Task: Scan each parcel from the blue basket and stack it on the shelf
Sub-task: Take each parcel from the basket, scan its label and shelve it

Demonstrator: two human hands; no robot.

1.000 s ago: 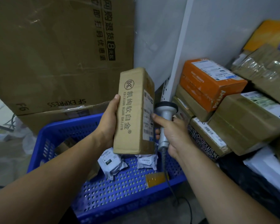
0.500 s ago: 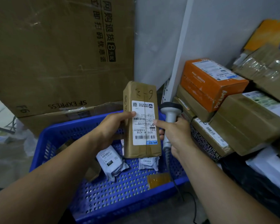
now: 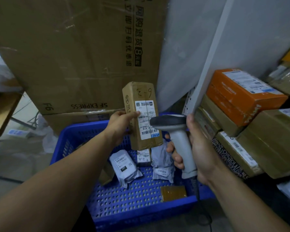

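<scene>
1. Setting: a storeroom corner. A large cardboard carton (image 3: 74, 56) leans behind the blue basket (image 3: 141, 206), and the shelf (image 3: 206, 77) at our right already holds stacked boxes.
2. Parcel (image 3: 141, 91): a slim brown box, upright above the basket, label towards us. Our left hand (image 3: 122, 121) grips its left edge, thumb on the label.
3. Scanner (image 3: 179, 136): our right hand (image 3: 201, 151) wraps the handle, and the head sits just beside the barcode.
4. Step, we judge: scanning. The next move calls for squaring the head to the barcode, then carrying the parcel right to the shelf.
5. Left in the basket: grey pouches (image 3: 124, 166).
</scene>
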